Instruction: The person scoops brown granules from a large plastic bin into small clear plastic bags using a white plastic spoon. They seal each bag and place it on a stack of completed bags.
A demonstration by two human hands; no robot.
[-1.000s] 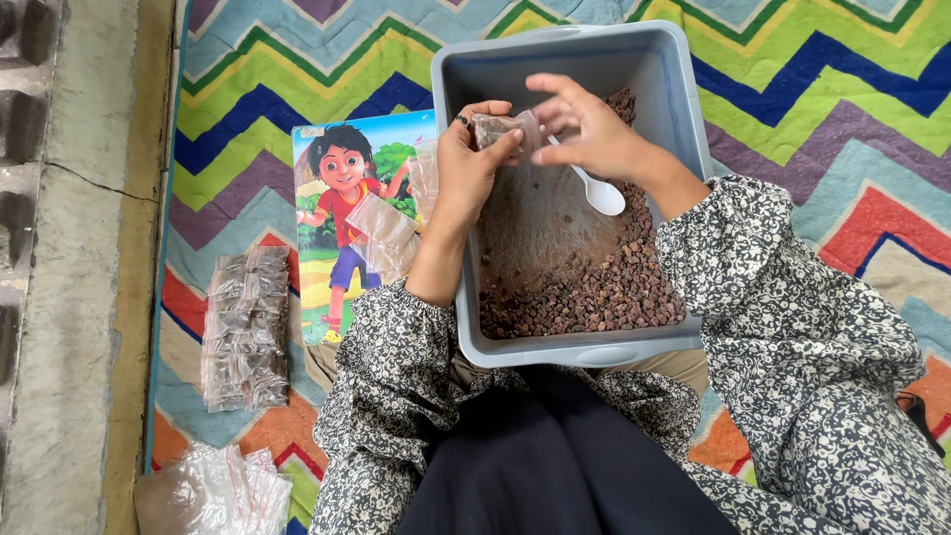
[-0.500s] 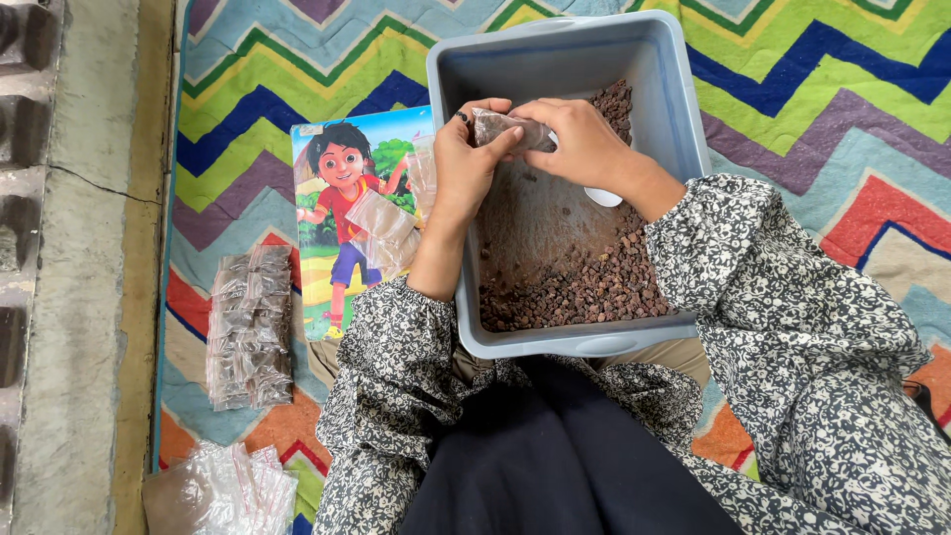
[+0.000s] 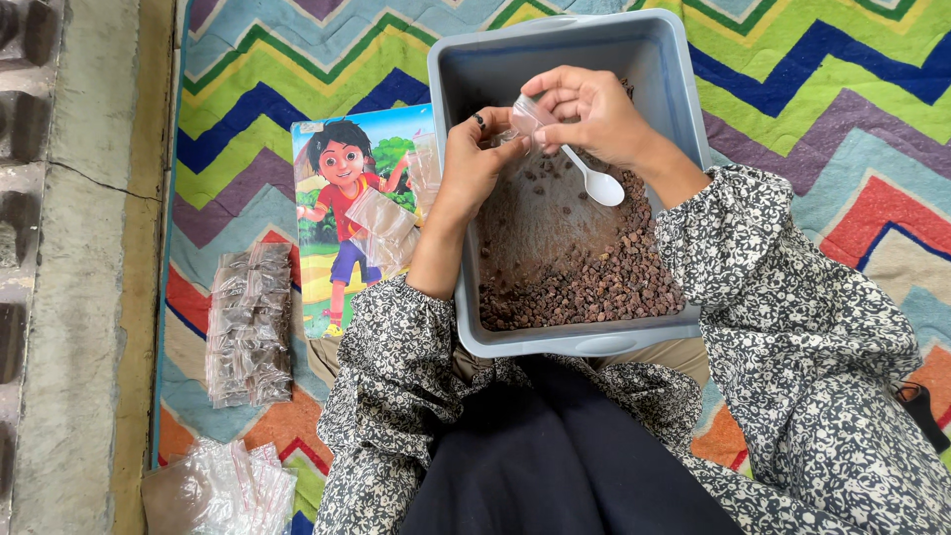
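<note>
Grey concrete runs down the far left edge, and beside it my zigzag-striped mat (image 3: 248, 79) begins. Low on the mat, near my left knee, lies a loose heap of empty clear bags (image 3: 243, 481). Above that heap sits a neat stack of filled bags (image 3: 250, 325), dark with contents. Just to the right of the stack lies a cartoon picture book (image 3: 342, 213), with a few more clear bags (image 3: 381, 223) resting on its cover.

Next comes my left hand (image 3: 475, 163), reaching over the near-left wall of the grey plastic tub (image 3: 684, 79) that rests on my lap. Its fingers are pinched closed on one edge of a small clear bag (image 3: 530, 114), held above the tub's middle. My right hand (image 3: 594, 114) grips the same bag from the other side, thumb and fingers closed on it, and the handle of a white plastic spoon (image 3: 599, 185) is tucked under those fingers too, its bowl pointing down toward the tub floor. Brown granules (image 3: 594, 287) are piled along the tub's near side, with a scatter farther up the bare bottom.
</note>
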